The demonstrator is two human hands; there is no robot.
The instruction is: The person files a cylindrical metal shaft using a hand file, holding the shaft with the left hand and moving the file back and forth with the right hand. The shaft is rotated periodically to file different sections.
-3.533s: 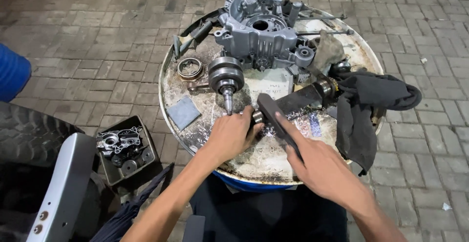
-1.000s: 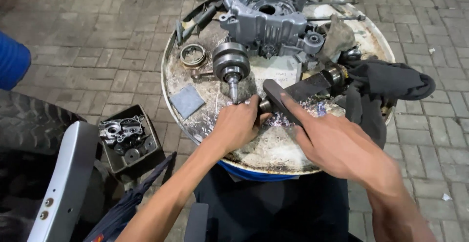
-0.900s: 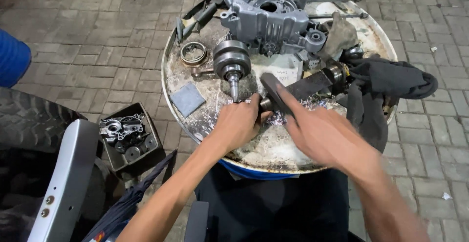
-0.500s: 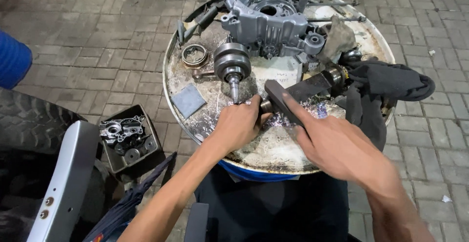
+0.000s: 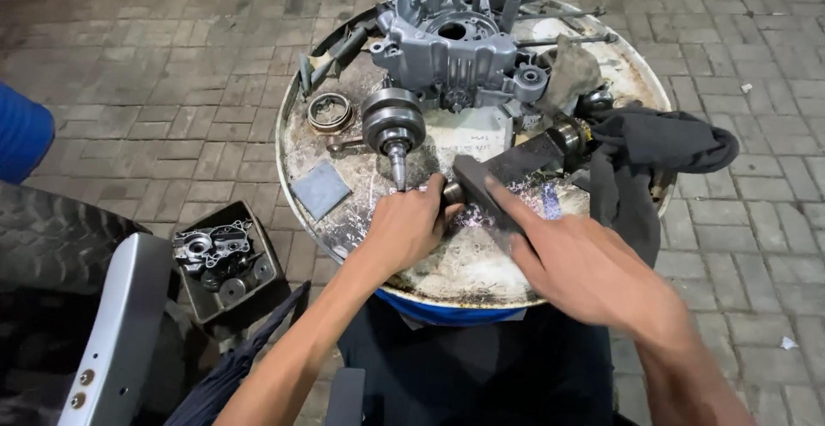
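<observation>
My left hand [image 5: 412, 224] is closed around a small round metal part [image 5: 451, 192] on the top of a blue drum [image 5: 301, 211]. My right hand [image 5: 584, 263] holds a dark flat bar [image 5: 477, 187], index finger stretched along it, with the bar's end against that metal part. Just beyond the left hand a crankshaft [image 5: 393, 125] stands with its shaft pointing toward me. A grey engine crankcase [image 5: 455, 43] sits at the far side of the drum top. Metal filings lie under both hands.
On the drum top are a bearing ring [image 5: 329, 112], a grey square pad [image 5: 318, 190], a long dark block [image 5: 533, 155] and a dark cloth [image 5: 653, 151]. On the brick ground at left are a black tray of parts [image 5: 225, 258], a tyre [image 5: 43, 237] and a silver panel [image 5: 112, 340].
My right hand slides the dark bar back and forth over the metal part. My left hand keeps its grip in the same spot. The view has shifted slightly.
</observation>
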